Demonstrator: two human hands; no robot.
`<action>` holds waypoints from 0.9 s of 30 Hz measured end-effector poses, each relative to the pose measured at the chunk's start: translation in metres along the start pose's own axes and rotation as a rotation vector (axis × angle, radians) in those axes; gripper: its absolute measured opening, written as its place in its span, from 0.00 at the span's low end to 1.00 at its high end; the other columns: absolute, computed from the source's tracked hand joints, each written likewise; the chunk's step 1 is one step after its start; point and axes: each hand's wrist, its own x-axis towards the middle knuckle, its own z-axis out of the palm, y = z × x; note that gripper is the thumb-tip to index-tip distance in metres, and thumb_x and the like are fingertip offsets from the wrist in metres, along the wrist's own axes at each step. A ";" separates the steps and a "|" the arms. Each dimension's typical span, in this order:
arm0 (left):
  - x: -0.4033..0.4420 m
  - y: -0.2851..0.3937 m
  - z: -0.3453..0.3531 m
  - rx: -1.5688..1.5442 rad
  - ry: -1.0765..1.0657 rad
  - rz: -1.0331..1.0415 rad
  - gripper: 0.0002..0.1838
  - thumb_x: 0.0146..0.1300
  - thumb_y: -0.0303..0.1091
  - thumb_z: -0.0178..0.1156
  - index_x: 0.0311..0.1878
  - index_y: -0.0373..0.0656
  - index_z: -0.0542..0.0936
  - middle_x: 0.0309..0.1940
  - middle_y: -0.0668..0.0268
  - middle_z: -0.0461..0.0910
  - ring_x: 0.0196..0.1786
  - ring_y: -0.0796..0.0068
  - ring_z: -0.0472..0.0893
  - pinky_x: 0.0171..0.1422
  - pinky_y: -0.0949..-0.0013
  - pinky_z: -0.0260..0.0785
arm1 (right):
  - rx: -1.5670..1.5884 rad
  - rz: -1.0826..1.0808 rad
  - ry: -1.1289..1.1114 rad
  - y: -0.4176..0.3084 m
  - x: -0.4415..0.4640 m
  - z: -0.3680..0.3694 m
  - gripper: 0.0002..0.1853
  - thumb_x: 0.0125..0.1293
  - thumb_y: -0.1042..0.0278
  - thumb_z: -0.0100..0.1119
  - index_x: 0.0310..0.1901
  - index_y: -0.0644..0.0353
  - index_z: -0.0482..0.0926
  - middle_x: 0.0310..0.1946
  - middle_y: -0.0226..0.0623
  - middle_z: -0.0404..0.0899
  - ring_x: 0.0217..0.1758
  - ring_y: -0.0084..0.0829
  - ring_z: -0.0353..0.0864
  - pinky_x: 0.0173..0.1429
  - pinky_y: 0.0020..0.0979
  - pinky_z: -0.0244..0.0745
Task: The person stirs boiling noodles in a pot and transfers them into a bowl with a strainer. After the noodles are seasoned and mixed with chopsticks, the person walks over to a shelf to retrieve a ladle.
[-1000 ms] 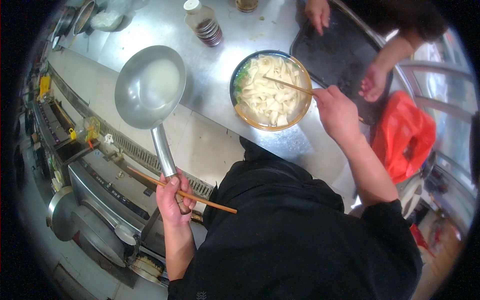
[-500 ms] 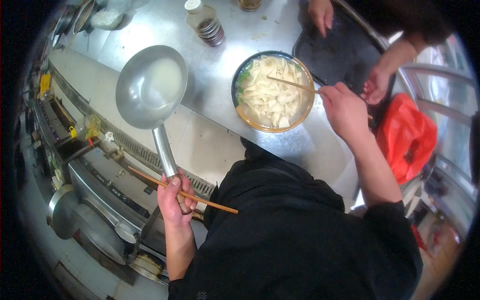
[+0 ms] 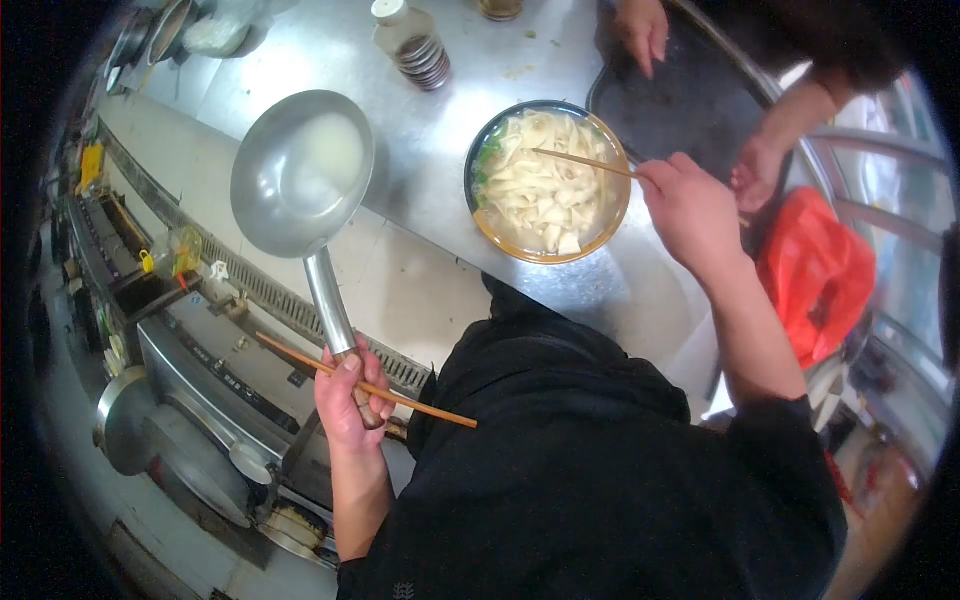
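Working one chopstick [image 3: 590,163] over wide noodles [image 3: 545,195].
Your right hand [image 3: 690,215] is pinching that stick, its tip lying on or in the noodles; their bowl [image 3: 548,257] is sitting at the steel counter's [image 3: 560,75] near edge. Your left hand [image 3: 348,400] is clamping the long-handled steel pan [image 3: 268,180], left of the bowl, a second chopstick [image 3: 425,407] crossing its grip. Best be stroking lightly, probably, and be holding the pan level: whitish liquid seems to be pooling inside.
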 end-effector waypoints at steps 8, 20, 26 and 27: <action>-0.003 0.001 0.001 -0.021 0.011 -0.009 0.15 0.63 0.37 0.55 0.46 0.36 0.69 0.23 0.64 0.70 0.11 0.81 0.65 0.10 0.78 0.59 | -0.012 -0.035 -0.053 -0.006 0.004 0.006 0.06 0.61 0.66 0.52 0.35 0.55 0.78 0.28 0.40 0.74 0.30 0.43 0.79 0.35 0.42 0.76; -0.002 -0.001 0.000 -0.021 -0.001 0.010 0.15 0.63 0.37 0.56 0.46 0.36 0.69 0.23 0.64 0.71 0.11 0.81 0.65 0.10 0.77 0.59 | 0.026 -0.077 0.025 -0.003 0.026 -0.016 0.06 0.61 0.65 0.51 0.31 0.56 0.77 0.27 0.42 0.74 0.31 0.44 0.80 0.35 0.43 0.75; -0.003 0.000 -0.001 -0.035 0.014 0.001 0.15 0.63 0.37 0.56 0.46 0.37 0.69 0.23 0.64 0.71 0.11 0.81 0.65 0.10 0.77 0.59 | -0.122 -0.114 -0.072 0.000 0.011 -0.008 0.06 0.60 0.67 0.51 0.30 0.57 0.76 0.27 0.43 0.75 0.30 0.44 0.80 0.30 0.42 0.75; -0.003 0.000 0.000 -0.035 0.012 0.000 0.15 0.63 0.37 0.56 0.46 0.37 0.69 0.23 0.64 0.71 0.11 0.81 0.65 0.10 0.77 0.59 | -0.089 -0.122 -0.083 -0.005 0.010 -0.006 0.05 0.59 0.68 0.51 0.30 0.57 0.76 0.27 0.44 0.75 0.29 0.44 0.80 0.30 0.42 0.75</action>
